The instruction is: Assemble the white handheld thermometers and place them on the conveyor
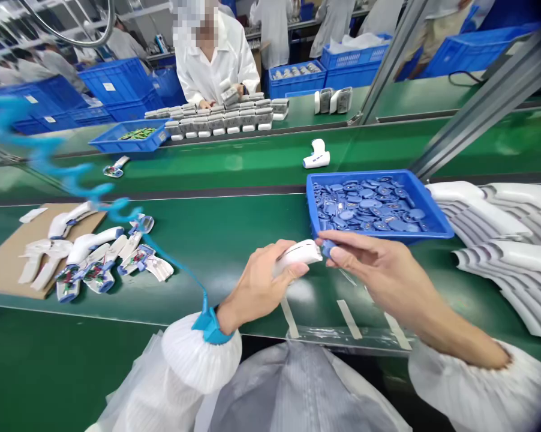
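Observation:
My left hand (257, 282) is closed around a white plastic thermometer shell (297, 253), held just above the green belt (225, 240). My right hand (369, 264) pinches a small blue part (328, 247) against the end of that shell. A blue wrist strap (210, 327) with a coiled blue cord (63, 174) is on my left wrist. Directly behind my hands sits a blue tray (427, 198) full of several small blue parts (369, 207).
Stacked white shells (499, 240) lie at the right. On the left, a cardboard sheet (0, 270) carries several half-built thermometers (99, 258). One white thermometer (316, 155) lies on the far belt. A person in a white coat (216, 60) works opposite behind rows of white units (221, 120) and blue crates (113, 84).

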Demonstrator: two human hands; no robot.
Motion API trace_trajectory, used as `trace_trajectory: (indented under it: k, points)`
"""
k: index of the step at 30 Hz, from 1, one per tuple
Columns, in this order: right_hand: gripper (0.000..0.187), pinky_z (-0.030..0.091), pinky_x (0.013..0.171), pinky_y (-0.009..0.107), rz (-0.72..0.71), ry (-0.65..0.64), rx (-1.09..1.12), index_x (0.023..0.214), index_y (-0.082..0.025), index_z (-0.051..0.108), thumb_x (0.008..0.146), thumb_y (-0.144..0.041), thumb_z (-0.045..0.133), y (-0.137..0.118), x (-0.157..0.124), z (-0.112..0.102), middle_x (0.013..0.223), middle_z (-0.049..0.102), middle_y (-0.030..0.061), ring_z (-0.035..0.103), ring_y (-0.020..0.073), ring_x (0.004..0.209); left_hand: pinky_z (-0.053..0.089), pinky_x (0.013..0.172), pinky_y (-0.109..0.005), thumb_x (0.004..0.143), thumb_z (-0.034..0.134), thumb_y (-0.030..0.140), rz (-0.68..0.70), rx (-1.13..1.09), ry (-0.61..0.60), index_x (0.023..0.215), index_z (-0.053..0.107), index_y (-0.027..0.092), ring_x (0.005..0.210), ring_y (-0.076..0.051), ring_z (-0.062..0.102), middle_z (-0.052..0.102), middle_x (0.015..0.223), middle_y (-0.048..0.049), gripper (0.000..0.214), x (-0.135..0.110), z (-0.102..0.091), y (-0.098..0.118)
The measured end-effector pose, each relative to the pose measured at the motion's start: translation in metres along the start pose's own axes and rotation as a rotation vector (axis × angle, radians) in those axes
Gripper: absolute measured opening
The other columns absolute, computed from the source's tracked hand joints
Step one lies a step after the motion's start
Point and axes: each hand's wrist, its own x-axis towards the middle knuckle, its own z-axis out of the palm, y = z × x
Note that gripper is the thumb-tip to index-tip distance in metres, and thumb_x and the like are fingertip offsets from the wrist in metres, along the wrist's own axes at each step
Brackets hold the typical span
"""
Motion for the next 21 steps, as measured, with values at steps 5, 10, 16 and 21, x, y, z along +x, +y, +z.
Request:
trace_trajectory:
  k: [5, 10, 16, 21]
  points:
    - [0.034, 0.062, 0.093, 0.036, -0.250, 0.018, -0.188, 0.128, -0.030, 0.074, 0.100, -0.036, 0.056, 0.002, -0.009, 0.010, 0.121, 0.076, 0.0004, 0.073, 0.0219, 0.107, 0.045, 0.079, -0.029, 0.102, 0.060, 0.045, 0.071, -0.062, -0.026, 0.120, 0.067, 0.022, 0.082, -0.016, 0.061, 0.071, 0.097, -0.0002, 0.030, -0.001, 0.004, 0.001]
    - [0.047, 0.063, 0.076, 0.038, -0.413, 0.006, -0.379, 0.141, -0.031, 0.065, 0.101, -0.022, 0.041, 0.006, -0.010, 0.015, 0.112, 0.077, 0.0023, 0.073, 0.0221, 0.091, 0.045, 0.092, -0.034, 0.104, 0.057, 0.045, 0.066, -0.054, 0.038, 0.129, 0.063, 0.021, 0.102, -0.021, 0.063, 0.071, 0.118, -0.0039, 0.035, -0.007, 0.013, -0.008]
    - [0.046, 0.062, 0.089, 0.048, -0.462, 0.007, -0.361, 0.145, -0.040, 0.060, 0.103, -0.027, 0.047, 0.002, -0.011, 0.022, 0.128, 0.072, -0.0007, 0.072, 0.0273, 0.105, 0.046, 0.103, -0.038, 0.105, 0.053, 0.048, 0.056, -0.050, 0.031, 0.136, 0.060, 0.023, 0.111, -0.024, 0.064, 0.069, 0.127, -0.0051, 0.040, -0.009, 0.014, -0.007]
    - [0.049, 0.062, 0.075, 0.047, -0.469, -0.014, -0.403, 0.146, -0.035, 0.061, 0.103, -0.025, 0.039, -0.002, -0.010, 0.020, 0.117, 0.075, 0.0036, 0.071, 0.0264, 0.088, 0.046, 0.105, -0.041, 0.106, 0.051, 0.049, 0.096, -0.014, 0.017, 0.142, 0.058, 0.024, 0.114, -0.025, 0.065, 0.069, 0.131, -0.0055, 0.044, -0.005, 0.008, -0.006]
